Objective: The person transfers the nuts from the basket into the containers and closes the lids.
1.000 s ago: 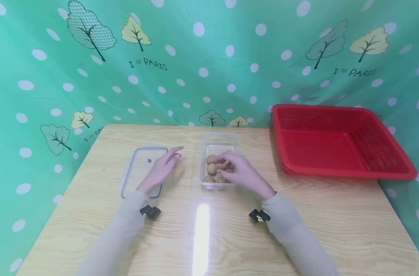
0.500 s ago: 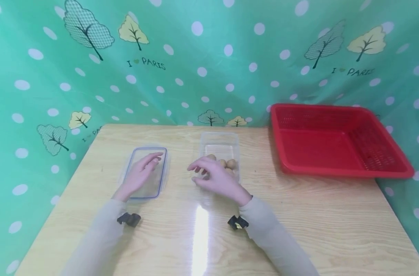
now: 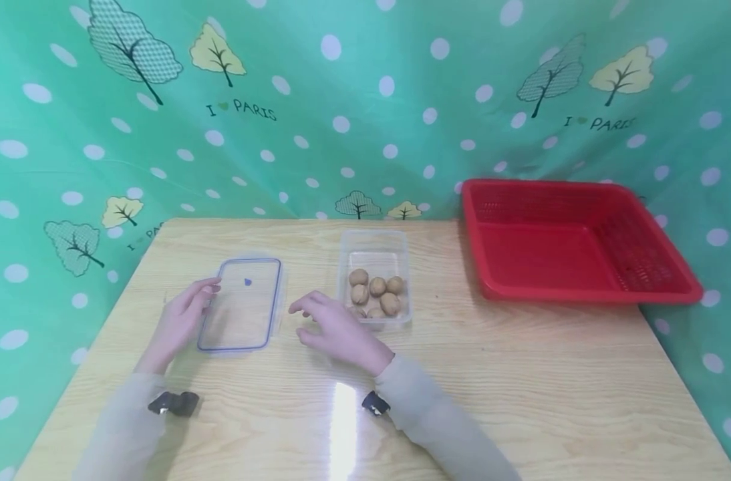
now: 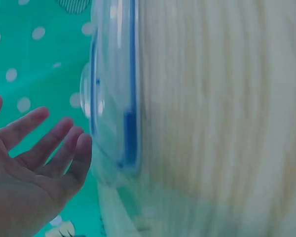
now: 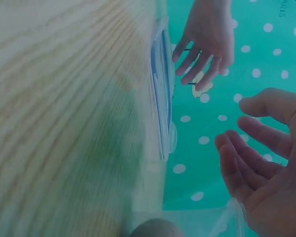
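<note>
A clear lid (image 3: 239, 314) with a blue seal lies flat on the table's left half. My left hand (image 3: 182, 319) is at its left edge, fingers loosely bent and holding nothing; in the left wrist view those fingers (image 4: 79, 158) spread near the lid's rim (image 4: 130, 133). Between the lid and a clear plastic box (image 3: 374, 244) hovers my right hand (image 3: 338, 333), thumb apart from the fingers, nothing in its grasp. Several walnuts (image 3: 377, 287) sit in the near half of the box. The right wrist view shows the right hand (image 5: 266, 163) beside the box wall.
A big red plastic basket (image 3: 540, 260) stands at the back right of the wooden table (image 3: 522, 381). Behind the table hangs a green dotted curtain (image 3: 365, 160). A bright light reflection (image 3: 343, 427) streaks the table's front.
Both hands have moved left: the right from over the walnuts to beside the box, the left from the lid's right side across it to its left edge. The walnuts are now uncovered.
</note>
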Motion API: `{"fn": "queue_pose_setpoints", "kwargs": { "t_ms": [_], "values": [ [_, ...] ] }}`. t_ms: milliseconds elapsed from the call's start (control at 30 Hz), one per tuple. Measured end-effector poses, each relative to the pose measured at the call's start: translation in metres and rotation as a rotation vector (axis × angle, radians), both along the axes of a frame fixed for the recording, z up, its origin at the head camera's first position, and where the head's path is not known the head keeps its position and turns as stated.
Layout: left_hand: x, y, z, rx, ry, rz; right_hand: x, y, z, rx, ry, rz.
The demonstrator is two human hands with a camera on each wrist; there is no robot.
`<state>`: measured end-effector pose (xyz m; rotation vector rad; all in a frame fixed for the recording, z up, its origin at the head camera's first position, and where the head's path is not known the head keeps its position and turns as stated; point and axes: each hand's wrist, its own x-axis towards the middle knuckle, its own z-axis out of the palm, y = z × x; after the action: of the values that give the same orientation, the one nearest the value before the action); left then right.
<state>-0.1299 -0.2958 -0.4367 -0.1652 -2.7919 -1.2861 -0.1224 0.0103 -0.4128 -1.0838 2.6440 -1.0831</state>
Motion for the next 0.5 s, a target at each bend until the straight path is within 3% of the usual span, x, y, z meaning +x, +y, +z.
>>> {"fn": "queue_pose_setpoints", "kwargs": {
  "t_ms": [167, 300, 500],
  "values": [
    [0.009, -0.017, -0.001, -0.006, 0.002, 0.055, 0.000, -0.020, -0.005, 0.048, 0.029, -0.015],
    [0.010, -0.024, -0.001, 0.009, -0.005, 0.097, -0.004, -0.036, -0.012, 0.030, -0.043, -0.026],
    [0.010, -0.030, -0.002, 0.034, -0.135, 0.131, -0.015, -0.054, -0.032, -0.005, -0.163, -0.139]
  ]
}}
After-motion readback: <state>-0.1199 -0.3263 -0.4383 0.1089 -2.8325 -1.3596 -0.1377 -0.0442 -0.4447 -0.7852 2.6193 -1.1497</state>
